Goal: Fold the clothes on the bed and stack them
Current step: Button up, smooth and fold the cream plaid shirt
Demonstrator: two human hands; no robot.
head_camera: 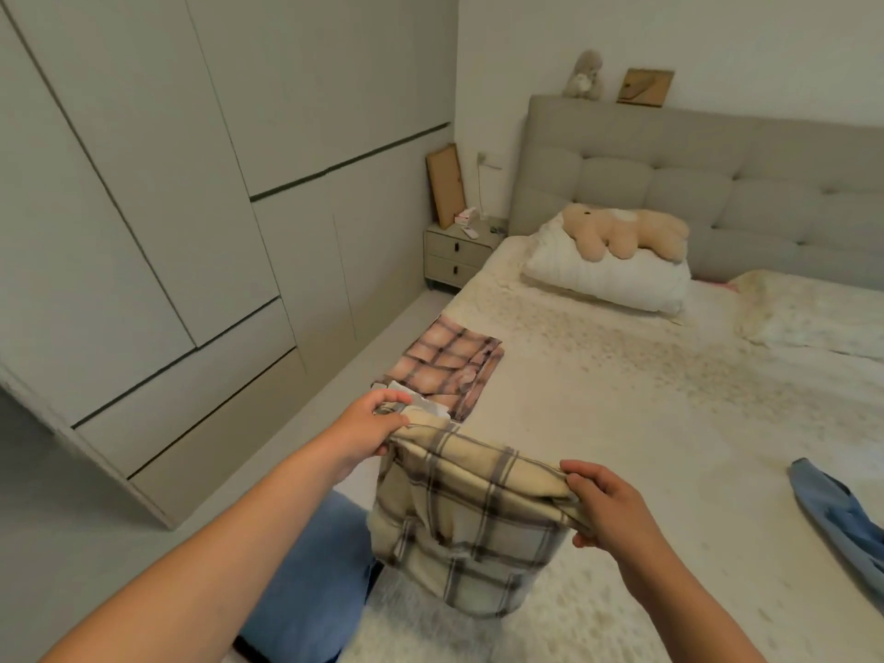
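Cream plaid shirt [471, 528]: cream ground with grey check; held up in the air above the near edge of the bed [622, 423], doubled over along its top edge, lower part hanging free; left hand [366, 423] grips the upper left corner, fingers curled over the cloth with a scrap of white fabric showing just beyond the knuckles; right hand [605, 500] pinches the upper right corner, thumb on top and fingers tucked beneath the fold.

Pink plaid garment [447, 363]: folded flat; lies on the bed's left edge, just beyond the left hand; dark check on a pink-peach ground.

Blue garment [842, 514]: unfolded, rumpled; lies at the right side of the bed, well apart from the held shirt; partly cut off by the picture's edge.

Bed: pale speckled cover; grey padded headboard [717, 179]; white pillow [607, 275] near the head with a beige plush toy [626, 232] lying on it; a second floral pillow [808, 318] to the right.

Headboard ledge: small grey plush toy [583, 76]; wooden frame [645, 87] beside it.

Nightstand [457, 256]: two drawers; stands between bed and wardrobe [167, 184]; a wooden board [446, 185] leans on it against the wall.

Person: blue trousers [315, 581] visible below the left forearm.
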